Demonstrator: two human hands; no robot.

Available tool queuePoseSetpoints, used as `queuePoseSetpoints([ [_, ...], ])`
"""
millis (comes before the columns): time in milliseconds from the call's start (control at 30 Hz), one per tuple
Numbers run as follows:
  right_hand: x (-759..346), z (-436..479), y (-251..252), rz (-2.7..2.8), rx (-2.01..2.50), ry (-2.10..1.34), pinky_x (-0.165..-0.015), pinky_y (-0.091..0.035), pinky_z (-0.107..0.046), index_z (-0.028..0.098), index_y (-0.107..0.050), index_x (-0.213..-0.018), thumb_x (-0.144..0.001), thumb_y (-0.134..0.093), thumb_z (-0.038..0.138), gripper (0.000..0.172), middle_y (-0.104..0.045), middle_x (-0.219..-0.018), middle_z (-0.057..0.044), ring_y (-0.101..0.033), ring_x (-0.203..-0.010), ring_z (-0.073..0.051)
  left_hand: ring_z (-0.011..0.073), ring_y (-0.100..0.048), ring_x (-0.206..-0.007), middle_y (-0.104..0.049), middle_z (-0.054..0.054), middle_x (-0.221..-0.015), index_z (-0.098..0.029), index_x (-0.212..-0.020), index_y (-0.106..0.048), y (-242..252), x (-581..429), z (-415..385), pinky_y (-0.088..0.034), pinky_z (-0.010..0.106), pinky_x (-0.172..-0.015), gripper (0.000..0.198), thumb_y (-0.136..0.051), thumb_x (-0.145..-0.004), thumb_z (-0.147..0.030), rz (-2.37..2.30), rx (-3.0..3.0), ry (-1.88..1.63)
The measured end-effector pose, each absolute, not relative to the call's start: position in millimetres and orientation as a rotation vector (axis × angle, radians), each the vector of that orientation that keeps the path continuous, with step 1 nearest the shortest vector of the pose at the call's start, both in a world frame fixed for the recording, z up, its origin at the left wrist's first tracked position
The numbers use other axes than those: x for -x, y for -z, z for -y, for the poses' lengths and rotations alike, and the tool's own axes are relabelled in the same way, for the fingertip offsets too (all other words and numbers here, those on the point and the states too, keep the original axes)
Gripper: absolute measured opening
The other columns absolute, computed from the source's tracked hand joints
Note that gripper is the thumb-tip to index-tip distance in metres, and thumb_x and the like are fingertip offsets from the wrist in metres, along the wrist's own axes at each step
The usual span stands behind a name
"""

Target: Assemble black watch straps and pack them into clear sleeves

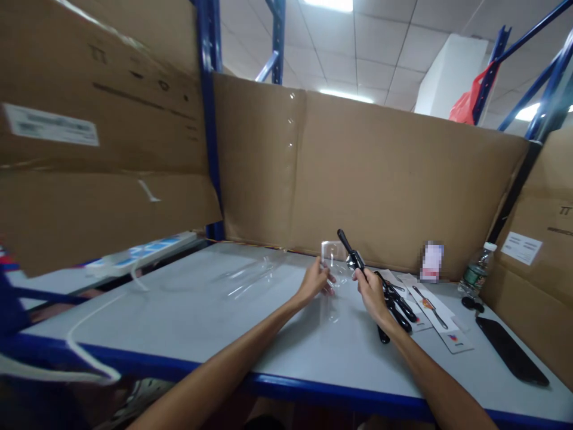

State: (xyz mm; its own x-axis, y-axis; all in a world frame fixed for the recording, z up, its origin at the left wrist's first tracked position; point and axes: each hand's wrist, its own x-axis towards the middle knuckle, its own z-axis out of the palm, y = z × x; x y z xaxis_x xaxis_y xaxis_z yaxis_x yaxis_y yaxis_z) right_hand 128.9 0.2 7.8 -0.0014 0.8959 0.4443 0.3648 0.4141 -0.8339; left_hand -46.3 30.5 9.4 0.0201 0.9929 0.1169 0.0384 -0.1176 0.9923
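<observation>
The left hand [317,279] pinches a clear case [332,254] over the table [179,316], the right hand [370,291] grips a black tool [353,258] just outside it, and other tools [396,304] lie loose by printed cards [436,310], seemingly unpacked.

The flat grey tabletop [188,316] runs free centre-left, but glossy black long-handled tools [405,308] crowd right and a tall brown cardboard panel [380,179] blocks behind!

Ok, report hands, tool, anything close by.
Left hand holding clear plastic package. Right hand gripping black-handled tool, raised. More black tools lying beside right hand.
</observation>
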Motion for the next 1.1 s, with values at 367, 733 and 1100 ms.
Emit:
queuePoseSetpoints([
  [367, -128.4, 14.3, -19.7, 1.945, 1.725, 0.042, -0.068, -0.036, -0.025, 0.020, -0.064, -0.114, -0.102, -0.049, 0.032, 0.023, -0.077, -0.097, -0.008, -0.071, -0.090, -0.021, 0.0176, -0.065, -0.056, -0.055, -0.001, -0.070, -0.016, -0.097, -0.057, 3.7, 33.5, -24.7, -0.058, 0.033, -0.058, 0.018, -0.059, -0.084, -0.029, -0.966, -0.959, -1.163],
  [733, -118.6, 32.6, -24.5, 2.184, 1.719, 0.134, -0.074, -0.042, -0.027, 0.022, -0.057, -0.133, -0.104, -0.046, 0.030, 0.033, -0.078, -0.105, -0.009, -0.073, -0.095, -0.024, 0.0181, -0.065, -0.059, -0.067, 0.007, -0.073, -0.014, -0.092, -0.061, 15.3, 25.5, -31.8, -0.056, 0.030, -0.064, 0.026, -0.044, -0.095, -0.033, -0.716, -0.807, -1.080],
  [1100, -105.5, 47.0, -29.5, 2.356, 1.734, 0.264, -0.079, -0.048, -0.029, 0.015, -0.044, -0.151, -0.104, -0.040, 0.029, 0.049, -0.075, -0.114, -0.015, -0.073, -0.097, -0.026, 0.0160, -0.058, -0.055, -0.061, 0.000, -0.070, -0.020, -0.101, -0.060, 21.3, 25.8, -35.9, -0.049, 0.028, -0.057, 0.038, -0.040, -0.101, -0.053, -0.517, -0.582, -1.080],
])
